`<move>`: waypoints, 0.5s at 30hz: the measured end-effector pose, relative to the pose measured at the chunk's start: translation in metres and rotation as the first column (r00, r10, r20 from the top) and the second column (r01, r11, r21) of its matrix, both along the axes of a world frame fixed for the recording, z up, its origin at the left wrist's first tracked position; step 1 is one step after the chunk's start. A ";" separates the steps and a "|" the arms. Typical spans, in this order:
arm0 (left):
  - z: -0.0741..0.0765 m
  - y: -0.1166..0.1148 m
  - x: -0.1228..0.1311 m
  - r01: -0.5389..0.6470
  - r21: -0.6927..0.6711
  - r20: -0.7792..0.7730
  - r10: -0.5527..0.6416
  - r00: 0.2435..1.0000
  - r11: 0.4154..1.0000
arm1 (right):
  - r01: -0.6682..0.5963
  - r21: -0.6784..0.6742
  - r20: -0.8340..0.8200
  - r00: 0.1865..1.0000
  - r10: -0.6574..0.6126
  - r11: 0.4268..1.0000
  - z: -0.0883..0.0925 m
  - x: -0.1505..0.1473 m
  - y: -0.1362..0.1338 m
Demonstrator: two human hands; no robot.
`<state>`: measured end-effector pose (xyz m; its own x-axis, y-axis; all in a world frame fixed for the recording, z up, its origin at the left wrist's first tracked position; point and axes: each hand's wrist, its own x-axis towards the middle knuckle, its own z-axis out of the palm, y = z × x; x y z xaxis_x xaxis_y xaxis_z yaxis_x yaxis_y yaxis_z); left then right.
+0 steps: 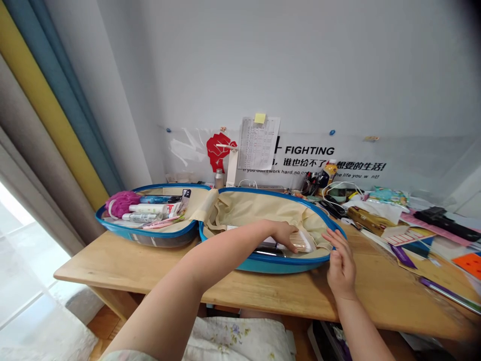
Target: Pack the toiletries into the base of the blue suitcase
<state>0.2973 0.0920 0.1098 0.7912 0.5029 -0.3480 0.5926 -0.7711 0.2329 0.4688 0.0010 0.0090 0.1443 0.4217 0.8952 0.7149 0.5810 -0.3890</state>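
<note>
A blue zippered case (263, 264) with a beige lining lies unfolded on the wooden desk. My left hand (286, 234) reaches across into its right half, fingers closed on the left end of a flat pack of cotton swabs (302, 241). Beside that hand, a dark glossy item (269, 252) lies along the near rim, and a white item is partly covered by my forearm. At the case's right end is my right hand (341, 263), fingers stretched out by the rim and holding nothing. In the left half are a purple bath puff (121, 204), white tubes (152, 208) and a pink-handled item (163, 222).
On the right of the desk are papers, a gold pencil case (370, 220), a purple pen (449, 295) and a black object (445, 223). A yellow-labelled bottle (329, 174) and a white lamp (232, 168) stand at the wall. Curtains (56, 100) hang at left.
</note>
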 end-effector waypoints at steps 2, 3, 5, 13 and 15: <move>0.001 0.000 -0.002 0.015 -0.023 0.013 -0.015 1.000 1.000 | -0.008 0.014 0.003 1.000 0.008 1.000 0.000 0.000 0.000; 0.001 0.000 -0.002 0.018 -0.035 0.021 -0.017 1.000 0.999 | -0.011 0.021 0.002 1.000 0.011 1.000 -0.001 0.000 0.001; 0.000 0.000 -0.003 0.017 -0.055 0.037 -0.015 0.999 0.998 | -0.012 0.029 0.000 1.000 0.012 1.000 -0.001 0.000 0.001; -0.001 -0.006 -0.007 0.026 -0.061 0.037 -0.024 0.999 0.998 | -0.001 0.025 -0.001 1.000 0.001 1.000 -0.001 0.000 0.003; 0.000 -0.006 -0.008 0.039 -0.059 0.037 -0.037 0.999 0.997 | -0.005 0.033 0.003 1.000 0.005 0.999 -0.001 0.000 0.003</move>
<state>0.2889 0.0857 0.1096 0.8218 0.4512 -0.3479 0.5535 -0.7769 0.2999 0.4692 0.0040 0.0075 0.1396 0.3926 0.9091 0.7128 0.5974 -0.3675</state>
